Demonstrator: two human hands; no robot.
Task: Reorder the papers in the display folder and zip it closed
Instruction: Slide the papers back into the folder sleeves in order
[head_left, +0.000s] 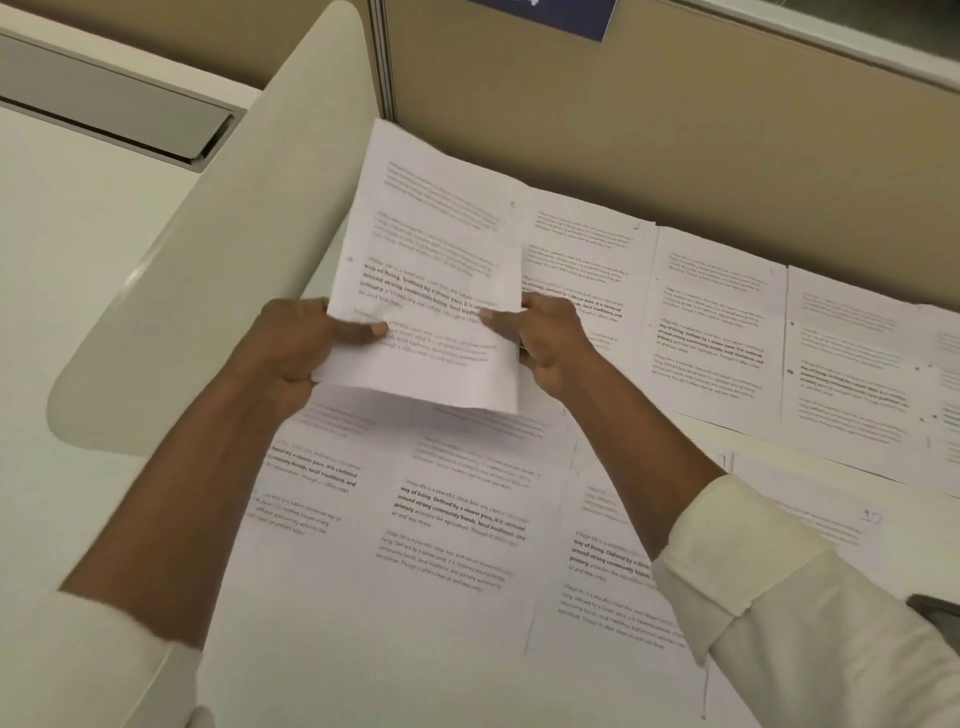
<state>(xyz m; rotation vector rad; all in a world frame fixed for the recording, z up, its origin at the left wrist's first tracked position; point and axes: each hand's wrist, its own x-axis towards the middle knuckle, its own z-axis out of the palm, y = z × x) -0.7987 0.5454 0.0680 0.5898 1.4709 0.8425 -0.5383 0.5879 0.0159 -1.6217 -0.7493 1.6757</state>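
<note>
I hold a printed sheet or thin stack of paper (431, 270) up above the desk with both hands. My left hand (301, 348) pinches its lower left edge, thumb on the printed face. My right hand (545, 338) pinches its lower right edge the same way. Several other printed sheets lie flat on the desk: a far row (717, 322) running to the right and a near row (457, 519) under my forearms. One sheet at the right bears a handwritten number (870, 517). No display folder is plainly visible.
A beige partition wall (675, 130) stands behind the desk. A cream curved divider panel (234, 249) rises at the left, with a white desk surface (78, 260) beyond it. A dark object (935, 610) peeks in at the right edge.
</note>
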